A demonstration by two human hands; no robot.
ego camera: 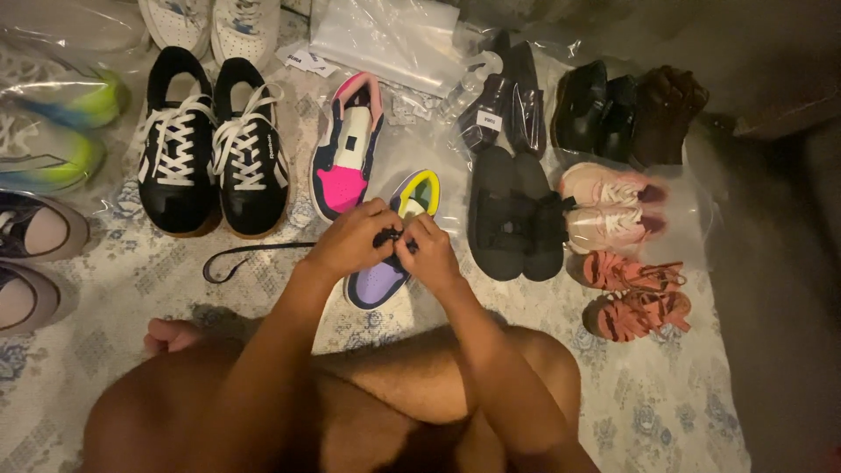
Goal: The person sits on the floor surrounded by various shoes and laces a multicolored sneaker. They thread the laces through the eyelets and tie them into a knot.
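A small black lace end (388,236) is pinched between both hands: left hand (350,241) and right hand (429,252) are closed tight on it, fingertips touching, right over the purple and yellow sneaker (396,254). The sneaker is laid w/ its long axis running from the knees up toward the top of the rug (666,403), toe end nearest the body, approx. under the grip. The rest of the black lace (250,254) is trailed out to the left, so the left hand is nearer it. The pink and navy sneaker (346,149) is set just beyond, the black lace-up pair (215,144) further left, black sandals (515,215) to the right.
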